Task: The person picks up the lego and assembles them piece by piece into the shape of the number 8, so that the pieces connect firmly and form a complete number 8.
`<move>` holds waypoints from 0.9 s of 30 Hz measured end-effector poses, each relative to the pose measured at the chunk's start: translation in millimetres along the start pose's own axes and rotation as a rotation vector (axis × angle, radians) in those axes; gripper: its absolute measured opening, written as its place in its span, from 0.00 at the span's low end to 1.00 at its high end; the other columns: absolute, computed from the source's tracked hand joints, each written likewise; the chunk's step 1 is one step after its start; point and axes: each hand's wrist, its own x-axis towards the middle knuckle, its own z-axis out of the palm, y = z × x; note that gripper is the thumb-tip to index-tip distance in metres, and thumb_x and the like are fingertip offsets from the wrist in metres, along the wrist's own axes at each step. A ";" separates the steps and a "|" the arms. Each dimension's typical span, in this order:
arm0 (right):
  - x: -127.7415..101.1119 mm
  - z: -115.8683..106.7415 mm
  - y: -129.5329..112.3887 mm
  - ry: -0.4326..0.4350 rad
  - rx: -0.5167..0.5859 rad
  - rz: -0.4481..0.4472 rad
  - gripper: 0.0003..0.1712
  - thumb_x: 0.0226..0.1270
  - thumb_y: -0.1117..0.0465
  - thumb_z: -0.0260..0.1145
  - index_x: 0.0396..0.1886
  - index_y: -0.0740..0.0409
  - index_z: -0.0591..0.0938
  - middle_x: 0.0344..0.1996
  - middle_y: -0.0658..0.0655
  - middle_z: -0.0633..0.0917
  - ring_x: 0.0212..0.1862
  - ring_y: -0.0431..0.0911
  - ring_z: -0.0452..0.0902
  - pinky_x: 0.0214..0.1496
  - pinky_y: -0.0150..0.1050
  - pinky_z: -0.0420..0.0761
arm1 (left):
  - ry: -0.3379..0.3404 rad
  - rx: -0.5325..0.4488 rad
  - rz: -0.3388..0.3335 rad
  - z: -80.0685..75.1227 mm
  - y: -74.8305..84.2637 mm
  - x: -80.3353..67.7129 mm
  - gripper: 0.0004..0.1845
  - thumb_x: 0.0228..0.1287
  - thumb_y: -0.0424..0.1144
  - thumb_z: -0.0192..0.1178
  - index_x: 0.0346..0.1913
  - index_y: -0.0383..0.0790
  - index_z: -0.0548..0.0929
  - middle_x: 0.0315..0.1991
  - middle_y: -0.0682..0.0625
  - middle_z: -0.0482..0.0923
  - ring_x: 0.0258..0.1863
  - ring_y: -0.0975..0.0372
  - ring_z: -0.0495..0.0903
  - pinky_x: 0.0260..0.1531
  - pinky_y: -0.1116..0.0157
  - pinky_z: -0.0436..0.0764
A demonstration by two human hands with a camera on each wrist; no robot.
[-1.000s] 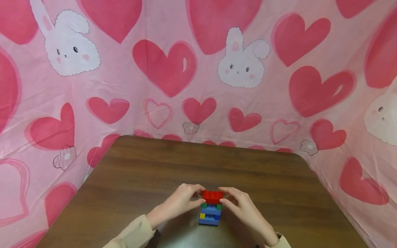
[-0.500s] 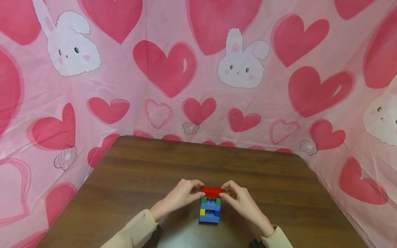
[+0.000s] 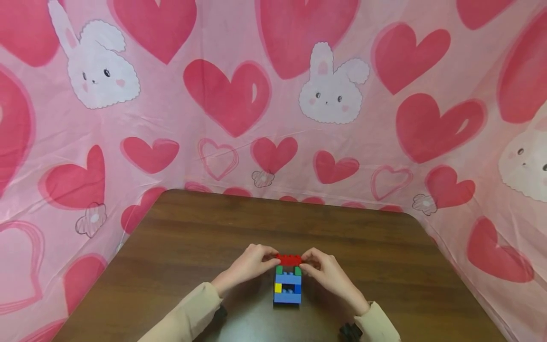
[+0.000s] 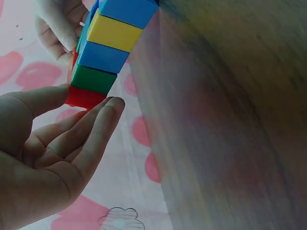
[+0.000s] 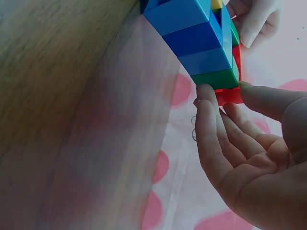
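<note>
A narrow tower of toy building bricks stands on the table, topped by a red brick [image 3: 289,260]. My left hand [image 3: 252,263] pinches the red brick's left end between thumb and fingers. At its other end, the thumb and fingertips of my right hand [image 3: 332,271] grip it, with a fingertip also close by the green brick [image 5: 217,77]. Below the red brick sit two green bricks, one being the left green brick [image 3: 279,270], then a blue brick [image 3: 288,279]. Under that come a yellow brick [image 3: 278,288] and a dark blue brick [image 3: 297,288] with a gap between, over a blue base brick [image 3: 287,298].
The brown wooden table [image 3: 205,228] extends around the tower. Pink cloth [image 3: 239,156] printed with hearts and rabbits hangs behind it and along both sides. A dark wrist device [image 3: 350,331] shows at the right sleeve.
Both hands and the tower have shifted slightly away from the person. More of the tower's front shows, including the gap in its middle. Both hands keep hold of the red brick.
</note>
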 end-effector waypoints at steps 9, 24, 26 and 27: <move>8.3 0.5 7.2 -0.042 -0.008 0.003 0.14 0.72 0.60 0.62 0.51 0.65 0.80 0.44 0.64 0.88 0.35 0.51 0.85 0.39 0.32 0.85 | -0.030 0.042 -0.062 5.3 -6.1 8.4 0.15 0.68 0.40 0.62 0.52 0.34 0.86 0.29 0.43 0.86 0.17 0.67 0.70 0.22 0.74 0.73; 12.2 2.6 10.3 -0.087 -0.034 0.008 0.17 0.72 0.65 0.60 0.56 0.69 0.80 0.47 0.66 0.87 0.38 0.49 0.86 0.39 0.36 0.86 | 0.024 0.101 -0.119 16.1 -5.9 5.8 0.11 0.73 0.34 0.53 0.51 0.30 0.77 0.40 0.40 0.83 0.32 0.59 0.77 0.35 0.61 0.83; 12.9 3.1 10.9 -0.094 -0.034 0.012 0.17 0.72 0.65 0.60 0.57 0.69 0.80 0.47 0.66 0.87 0.38 0.48 0.86 0.39 0.36 0.86 | 0.019 0.082 -0.132 16.7 -6.4 5.1 0.09 0.74 0.34 0.52 0.49 0.31 0.75 0.36 0.42 0.81 0.29 0.60 0.74 0.28 0.66 0.78; 13.5 3.3 11.1 -0.095 -0.037 0.014 0.17 0.73 0.64 0.60 0.57 0.68 0.80 0.47 0.65 0.87 0.38 0.48 0.86 0.39 0.36 0.86 | 0.020 0.083 -0.132 16.9 -6.6 4.9 0.09 0.74 0.34 0.52 0.49 0.31 0.75 0.34 0.43 0.80 0.28 0.61 0.73 0.26 0.68 0.76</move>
